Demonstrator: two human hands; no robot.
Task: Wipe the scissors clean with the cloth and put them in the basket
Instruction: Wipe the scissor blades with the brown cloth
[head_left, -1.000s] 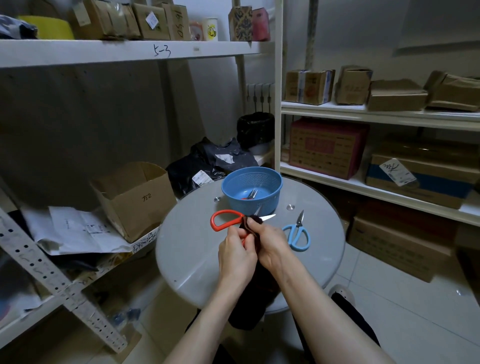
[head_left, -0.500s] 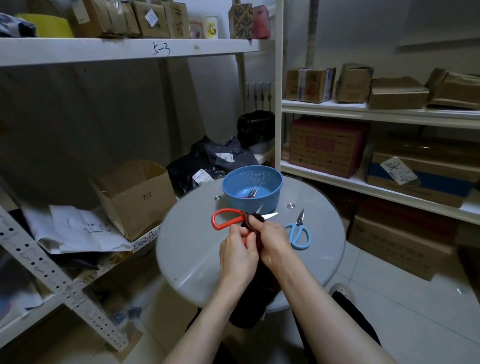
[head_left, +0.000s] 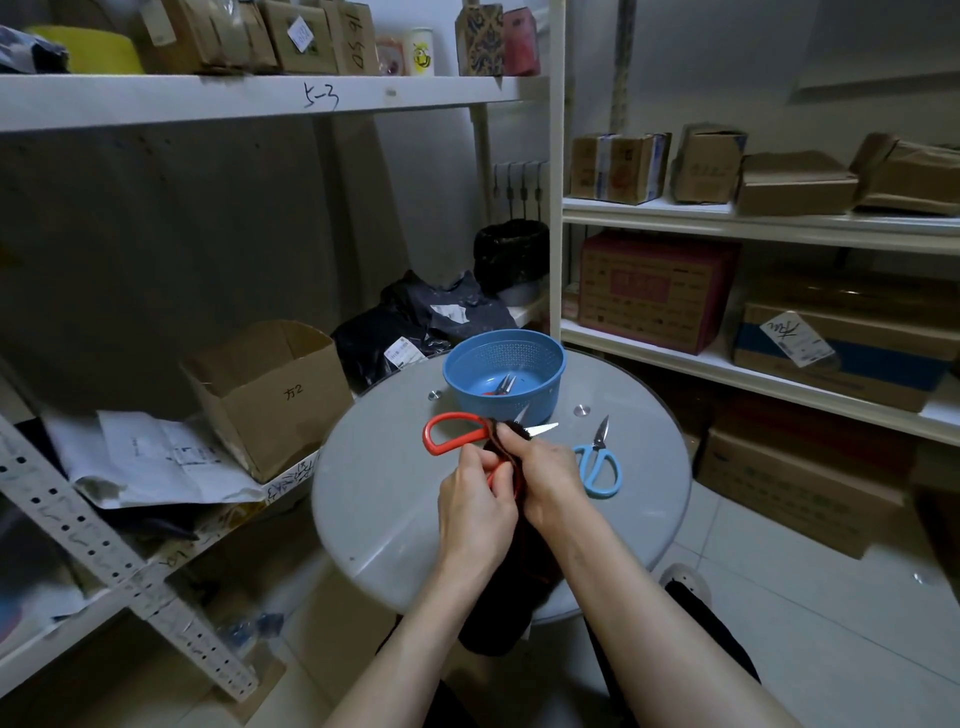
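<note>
Left hand (head_left: 475, 512) grips red scissors (head_left: 460, 416); right hand (head_left: 545, 467) clamps cloth (head_left: 498, 613) round blades — basket (head_left: 540, 395) at 12 o'clock.

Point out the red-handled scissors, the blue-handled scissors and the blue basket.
red-handled scissors (head_left: 465, 441), head view, on the lower band of the handle loop.
blue-handled scissors (head_left: 596, 451), head view, where the two handles meet below the blades.
blue basket (head_left: 548, 397), head view, on the outer front wall.

Left hand (head_left: 475, 512): we are gripping the red scissors (head_left: 427, 435) just before the basket (head_left: 540, 395).
Right hand (head_left: 545, 478): we are pinching the cloth (head_left: 511, 587), touching our left hand.
Forearms (head_left: 415, 623): we are angling both toward the basket.
</note>
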